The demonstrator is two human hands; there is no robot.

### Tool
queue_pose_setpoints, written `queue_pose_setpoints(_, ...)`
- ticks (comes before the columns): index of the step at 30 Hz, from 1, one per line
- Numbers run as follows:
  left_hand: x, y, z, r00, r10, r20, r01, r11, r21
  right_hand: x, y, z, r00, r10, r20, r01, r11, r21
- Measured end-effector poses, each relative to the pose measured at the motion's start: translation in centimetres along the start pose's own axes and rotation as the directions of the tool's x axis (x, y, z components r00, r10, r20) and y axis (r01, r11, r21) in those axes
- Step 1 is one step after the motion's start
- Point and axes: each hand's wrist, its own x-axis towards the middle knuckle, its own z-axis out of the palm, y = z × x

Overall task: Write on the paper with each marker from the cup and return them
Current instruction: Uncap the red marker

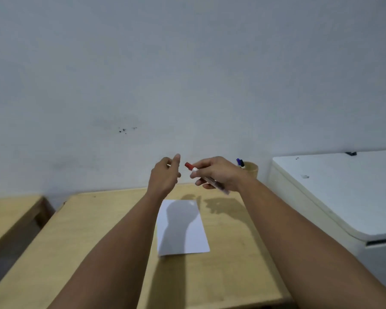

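1. Red-capped marker [200, 173]: white barrel w/ red cap, held in the air above the far end of the table, tilted so the cap points up and left toward the other hand. Cap looks on; the lower end of the barrel is blurred.
2. Right hand [218, 172]: fingers curled around the marker's barrel, thumb on top, pinching it near the cap end. Forearm runs in from the bottom-right corner.
3. Left hand [165, 175]: raised just beside the marker's cap, not touching it. Fingers loosely spread and half curled, holding nothing. Forearm comes in from bottom centre-left.
4. Paper [183, 228]: plain white sheet lying flat on the table, below and between both hands, approx. centre of the tabletop. No writing can be made out; shadows of the hands fall across it.
5. Cup [252, 169]: tan, round, standing at the table's far right corner by the wall, partly hidden behind the right hand. A blue-capped marker [239, 162] sticks up from it.
6. Table [98, 241]: light wood, pushed against a pale wall [187, 74] w/ a few dark specks.
7. Left: a second light wood surface [11, 215], apart from the table. Right: a white cabinet-like unit [343, 192], just beside the table.
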Motion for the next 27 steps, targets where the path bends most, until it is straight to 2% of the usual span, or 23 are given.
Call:
queue_pose_setpoints(3,-1.3,-1.3,-3.5,0.999,0.017,0.043,-0.020,0.997,0.077,0.4,0.3,4.5,0.994,-0.003,0.107,0.003,1.000,0.000)
queue_pose_setpoints(9,-1.1,-5.2,-8.3,0.997,0.036,0.063,-0.050,0.971,0.233,2.4,0.7,11.2,0.983,-0.090,0.160,0.097,0.995,-0.039)
queue_pose_setpoints(12,0.3,-6.6,-9.1,0.999,0.014,0.039,-0.025,0.948,0.318,4.0,1.3,12.6,0.976,-0.181,0.120,0.195,0.973,-0.123)
queue_pose_setpoints(16,2.6,-10.0,-10.7,0.990,-0.054,-0.130,0.105,0.900,0.423,6.1,2.9,11.4,0.978,-0.208,-0.010,0.203,0.964,-0.172)
queue_pose_setpoints(18,3.2,-12.2,-11.8,0.987,-0.049,-0.152,0.126,0.822,0.555,6.9,4.2,9.8,0.980,-0.170,-0.102,0.157,0.980,-0.123)
queue_pose_setpoints(20,3.2,-14.0,-11.3,0.998,-0.017,-0.067,0.060,0.691,0.721,7.6,5.4,8.6,0.977,-0.112,-0.183,0.112,0.994,-0.009)
queue_pose_setpoints(22,3.0,-15.1,-9.6,0.999,0.001,0.048,-0.040,0.587,0.808,8.2,6.3,8.0,0.964,-0.077,-0.256,0.105,0.990,0.096)
queue_pose_setpoints(25,2.4,-16.4,-7.1,0.985,0.096,0.141,-0.171,0.540,0.824,9.0,7.4,7.5,0.946,-0.042,-0.320,0.125,0.962,0.242)
queue_pose_setpoints(27,2.2,-17.1,-6.8,0.979,0.108,0.174,-0.205,0.506,0.838,9.3,7.8,7.0,0.943,-0.020,-0.331,0.123,0.948,0.292)
